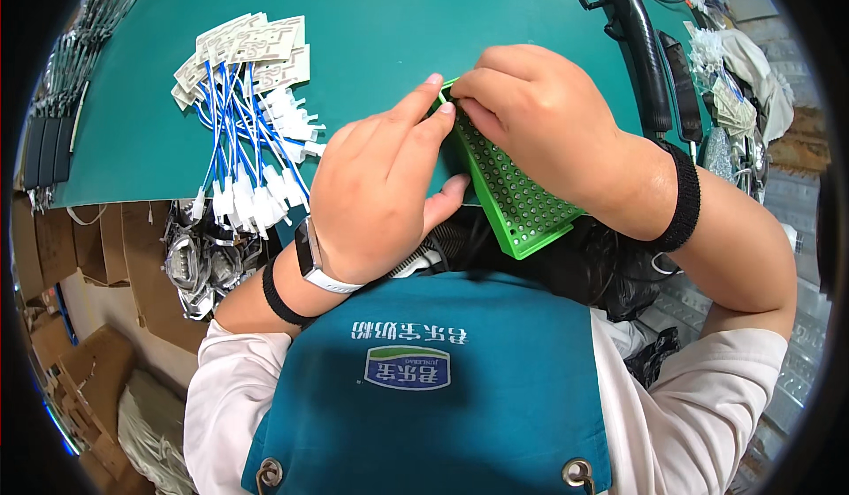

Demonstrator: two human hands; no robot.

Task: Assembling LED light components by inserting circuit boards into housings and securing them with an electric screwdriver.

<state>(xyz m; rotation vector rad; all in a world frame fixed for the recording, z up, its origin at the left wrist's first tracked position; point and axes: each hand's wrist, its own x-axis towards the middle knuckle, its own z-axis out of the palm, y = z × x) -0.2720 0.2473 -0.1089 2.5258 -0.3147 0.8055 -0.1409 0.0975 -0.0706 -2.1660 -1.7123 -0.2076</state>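
A narrow green tray (531, 245) with rows of small round metallic-looking spots juts over the table's near edge, at a slant. My left hand (376, 172) lies along its left side, fingers stretched out and thumb apart. Two of its fingertips reach the tray's far end, beside a small pale piece (445, 97). Over that same end my right hand (548, 128) is closed in a pinch, its fingertips curled down. Whatever is between them is hidden. Left of my left hand lies a bunch of flat cream-coloured pieces (265, 42) with blue and white wires (232, 132) and white connectors (252, 201).
The green table (380, 17) holds a black-handled tool (638, 53) with a cord at the right. Beyond it are clear bags (718, 152) and white connectors. Silvery parts (199, 269) hang below the near edge at left, close to cardboard boxes (146, 274). Black plastic (641, 274) lies under the tray.
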